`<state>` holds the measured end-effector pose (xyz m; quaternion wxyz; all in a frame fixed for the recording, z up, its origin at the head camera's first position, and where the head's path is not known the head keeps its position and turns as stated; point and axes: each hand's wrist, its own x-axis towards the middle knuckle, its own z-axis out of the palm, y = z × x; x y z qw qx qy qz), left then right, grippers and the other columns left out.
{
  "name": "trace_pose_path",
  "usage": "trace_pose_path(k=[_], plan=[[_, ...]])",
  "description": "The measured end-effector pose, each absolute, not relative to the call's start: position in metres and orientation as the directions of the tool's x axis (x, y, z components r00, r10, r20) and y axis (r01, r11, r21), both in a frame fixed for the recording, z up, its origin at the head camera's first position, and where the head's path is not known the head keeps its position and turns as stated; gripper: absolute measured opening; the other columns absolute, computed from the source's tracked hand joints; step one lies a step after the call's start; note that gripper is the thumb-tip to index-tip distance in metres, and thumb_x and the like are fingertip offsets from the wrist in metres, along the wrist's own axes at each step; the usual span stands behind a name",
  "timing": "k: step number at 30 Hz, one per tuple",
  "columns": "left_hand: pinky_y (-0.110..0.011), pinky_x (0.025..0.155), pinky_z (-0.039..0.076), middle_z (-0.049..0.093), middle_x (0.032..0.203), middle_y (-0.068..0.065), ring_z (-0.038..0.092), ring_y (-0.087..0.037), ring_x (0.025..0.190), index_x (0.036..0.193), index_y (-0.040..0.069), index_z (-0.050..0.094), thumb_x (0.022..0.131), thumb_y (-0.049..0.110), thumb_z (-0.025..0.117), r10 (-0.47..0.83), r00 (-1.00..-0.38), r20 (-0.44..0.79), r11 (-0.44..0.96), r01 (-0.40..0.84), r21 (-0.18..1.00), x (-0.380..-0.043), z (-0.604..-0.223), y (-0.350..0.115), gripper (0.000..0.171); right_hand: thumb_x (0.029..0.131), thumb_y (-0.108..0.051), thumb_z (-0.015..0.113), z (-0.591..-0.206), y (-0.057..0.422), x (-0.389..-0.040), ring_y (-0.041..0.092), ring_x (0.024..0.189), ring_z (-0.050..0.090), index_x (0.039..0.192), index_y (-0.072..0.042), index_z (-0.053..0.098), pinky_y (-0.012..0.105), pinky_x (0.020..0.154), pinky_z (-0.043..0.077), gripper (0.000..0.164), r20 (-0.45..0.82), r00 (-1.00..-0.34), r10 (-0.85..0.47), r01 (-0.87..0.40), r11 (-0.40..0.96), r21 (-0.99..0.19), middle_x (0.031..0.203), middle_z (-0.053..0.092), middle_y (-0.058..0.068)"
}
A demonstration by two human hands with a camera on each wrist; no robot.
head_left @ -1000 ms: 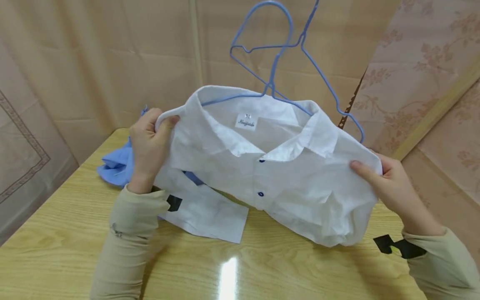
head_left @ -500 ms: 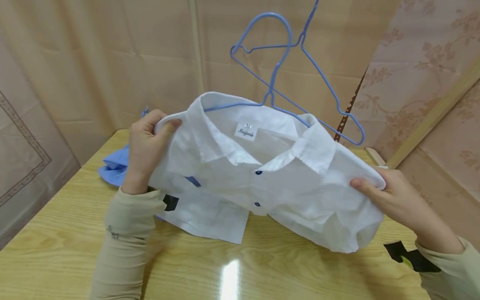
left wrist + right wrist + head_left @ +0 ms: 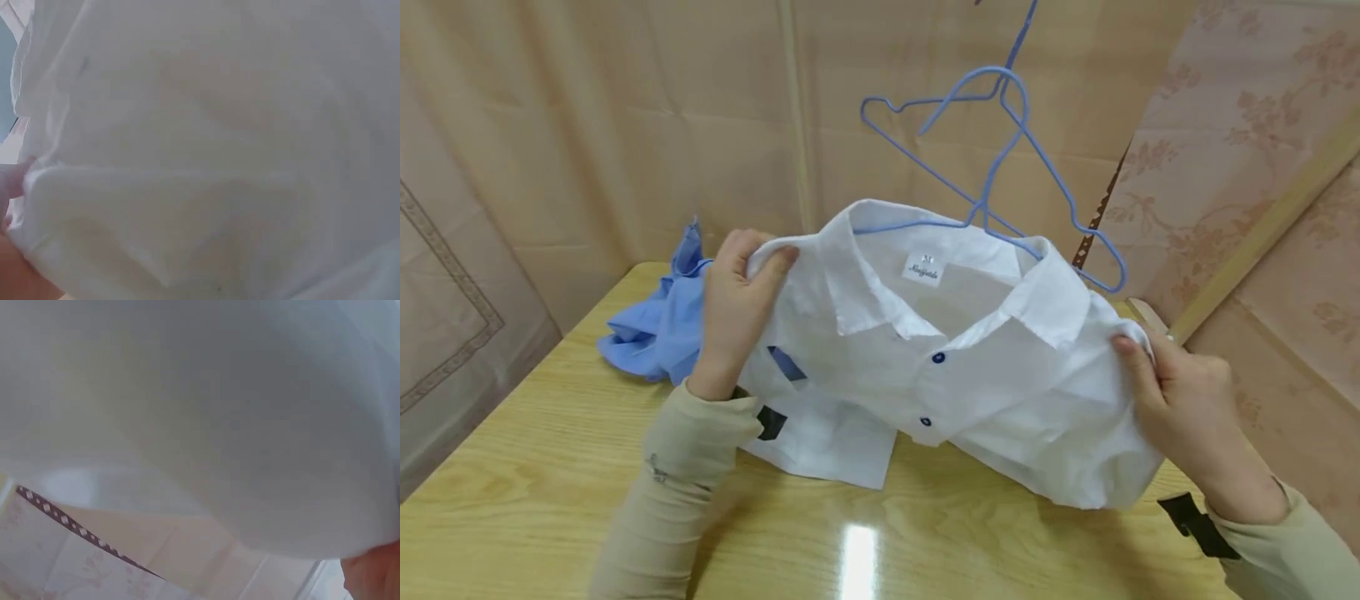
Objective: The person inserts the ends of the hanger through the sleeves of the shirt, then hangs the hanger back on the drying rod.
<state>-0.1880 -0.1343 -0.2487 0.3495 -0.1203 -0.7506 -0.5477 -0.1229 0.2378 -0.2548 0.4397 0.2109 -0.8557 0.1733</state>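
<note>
A white collared shirt (image 3: 880, 367) with dark blue buttons is held up over the table in the head view. Inside its collar sits a blue wire hanger (image 3: 992, 179), its hook rising above the neckline and its arms hidden in the shoulders. My left hand (image 3: 737, 308) pinches one shoulder, thumb in front. At the opposite shoulder my right hand (image 3: 1187, 417) grips the cloth, and the hanger end there is covered. White cloth fills most of the left wrist view, with fingers (image 3: 15, 181) at its left edge. Pale shirt fabric (image 3: 219, 425) covers much of the right wrist view.
A second blue hanger (image 3: 1075, 217) hangs behind the shirt. Crumpled blue clothing (image 3: 658, 329) lies on the wooden table (image 3: 550, 467) at the left. Beige curtains (image 3: 625, 125) close off the back, and a wooden bar (image 3: 1262, 242) slants at the right.
The shirt and its hanger have dropped lower, and the hook has shifted right and turned. My left hand has moved right and slightly down, uncovering more blue clothing. Both hands keep their hold.
</note>
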Motion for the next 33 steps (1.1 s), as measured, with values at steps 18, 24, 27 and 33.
trace_pose_path(k=[18, 24, 27, 33], plan=[[-0.041, 0.081, 0.035, 0.047, 0.110, -0.013, 0.047, -0.026, 0.097, 0.121, 0.010, 0.031, 0.077, 0.051, 0.050, 0.151, -0.944, 0.293, 0.592, 0.324, 0.738, -0.231, -0.300, -0.107, 0.064, 0.081, -0.028, 0.056, -0.235, 0.221, -0.150, 0.000, 0.044, 0.026, 0.081, -0.003, 0.062, 0.021, 0.043, 0.020, 0.025, 0.872, -0.452, 0.191, -0.302, 0.886, -0.351, 0.051, 0.046, 0.010], [-0.041, 0.085, 0.036, 0.036, 0.127, -0.017, 0.042, -0.028, 0.108, 0.135, 0.015, 0.009, 0.075, 0.055, 0.050, 0.222, -0.970, 0.103, 0.573, 0.215, 0.791, -0.233, -0.315, -0.098, 0.083, 0.083, -0.033, 0.052, -0.225, 0.202, -0.164, 0.028, 0.045, 0.035, 0.084, -0.003, 0.060, 0.034, 0.045, 0.021, 0.031, 0.884, -0.400, 0.243, -0.269, 0.891, -0.367, 0.056, 0.049, 0.015], [-0.041, 0.089, 0.033, 0.030, 0.131, -0.013, 0.038, -0.026, 0.112, 0.136, 0.017, 0.005, 0.078, 0.042, 0.055, 0.273, -0.947, 0.170, 0.504, 0.291, 0.813, -0.235, -0.325, -0.090, 0.080, 0.084, -0.033, 0.050, -0.220, 0.191, -0.171, 0.033, 0.044, 0.037, 0.085, -0.003, 0.059, 0.039, 0.045, 0.021, 0.031, 0.908, -0.355, 0.220, -0.272, 0.905, -0.326, 0.056, 0.050, 0.017], [-0.039, 0.095, 0.026, 0.021, 0.132, -0.012, 0.029, -0.024, 0.117, 0.135, 0.012, 0.001, 0.078, 0.025, 0.059, 0.331, -0.905, 0.268, 0.405, 0.393, 0.826, -0.237, -0.340, -0.075, 0.083, 0.086, -0.039, 0.044, -0.215, 0.164, -0.179, 0.034, 0.039, 0.037, 0.084, -0.006, 0.058, 0.042, 0.040, 0.020, 0.036, 0.942, -0.270, 0.201, -0.188, 0.948, -0.256, 0.051, 0.050, 0.017]])
